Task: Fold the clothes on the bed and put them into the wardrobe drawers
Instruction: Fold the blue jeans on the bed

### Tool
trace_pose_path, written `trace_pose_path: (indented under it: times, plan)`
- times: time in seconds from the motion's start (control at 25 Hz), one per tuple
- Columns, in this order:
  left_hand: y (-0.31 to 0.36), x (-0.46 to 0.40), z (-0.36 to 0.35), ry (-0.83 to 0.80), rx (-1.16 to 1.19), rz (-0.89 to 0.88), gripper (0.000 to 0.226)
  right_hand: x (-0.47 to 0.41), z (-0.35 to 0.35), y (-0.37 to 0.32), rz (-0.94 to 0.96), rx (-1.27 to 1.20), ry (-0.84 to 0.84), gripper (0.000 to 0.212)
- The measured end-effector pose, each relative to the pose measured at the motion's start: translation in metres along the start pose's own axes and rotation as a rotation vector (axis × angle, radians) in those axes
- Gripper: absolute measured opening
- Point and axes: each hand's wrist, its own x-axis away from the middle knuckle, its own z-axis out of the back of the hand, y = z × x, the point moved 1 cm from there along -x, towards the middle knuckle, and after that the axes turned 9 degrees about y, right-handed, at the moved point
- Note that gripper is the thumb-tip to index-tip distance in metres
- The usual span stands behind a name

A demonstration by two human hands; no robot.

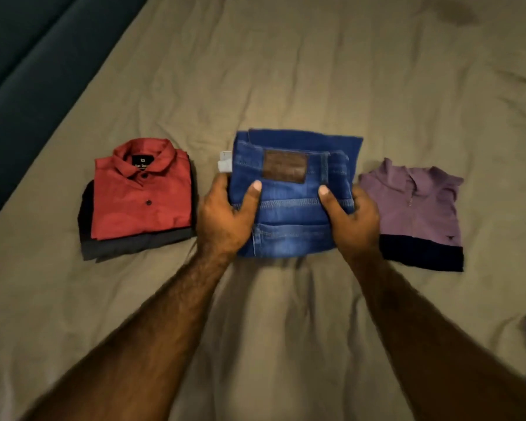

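Jeans (289, 208) feel heavy and stiff — I clamp my left hand (225, 220) and right hand (354, 220) on their side edges, thumbs on top.

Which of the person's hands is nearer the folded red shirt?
Left. The left hand grips the jeans beside the red shirt; the right hand is beyond the jeans.

A: the jeans (292, 208) are plainly blue denim, faded in patches, with raised stitching and a matt brown patch (285, 166) that looks like leather at 12 o'clock on top.

B: yeah, and the red shirt (142, 189) at 9 o'clock is smooth woven cloth with dark glossy buttons. The purple top (419, 202) at 3 o'clock looks like soft matt knit. The bedsheet (286, 71) is creased matt khaki cloth.
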Motion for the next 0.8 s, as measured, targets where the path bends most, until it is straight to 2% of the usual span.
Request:
trace_pose_path:
  times: [0.12,0.2,0.24,0.28,0.32,0.36,0.44,0.56,0.8]
  plan:
    - [-0.029,-0.056,-0.007,-0.01,-0.154,0.03,0.052,-0.034,-0.055,-0.001,0.038,0.13,-0.018,0.043]
    - [-0.056,-0.069,-0.019,-0.092,-0.515,0.072,0.063,-0.045,-0.078,0.021,0.012,0.518,0.0,0.056]
    - [-0.065,-0.066,-0.025,-0.135,-0.661,0.023,0.069,-0.045,-0.085,0.032,0.071,0.771,0.036,0.065]
    - [-0.082,-0.067,-0.032,-0.163,-0.741,-0.109,0.074,-0.046,-0.103,0.043,0.22,0.934,0.078,0.07]
    - [-0.091,-0.065,-0.04,-0.198,-0.752,-0.264,0.076,-0.043,-0.114,0.049,0.401,0.986,0.076,0.071]
    - [-0.102,-0.064,-0.049,-0.254,-0.753,-0.397,0.077,-0.042,-0.128,0.06,0.564,1.003,0.019,0.069]
    - [-0.12,-0.067,-0.063,-0.365,-0.791,-0.497,0.077,-0.049,-0.144,0.076,0.672,1.044,-0.132,0.069]
    - [-0.156,-0.07,-0.078,-0.443,-0.823,-0.444,0.078,-0.066,-0.157,0.11,0.617,1.067,-0.223,0.074]
    - [-0.201,-0.068,-0.105,-0.471,-0.781,-0.366,0.078,-0.083,-0.174,0.157,0.627,0.993,-0.242,0.075]
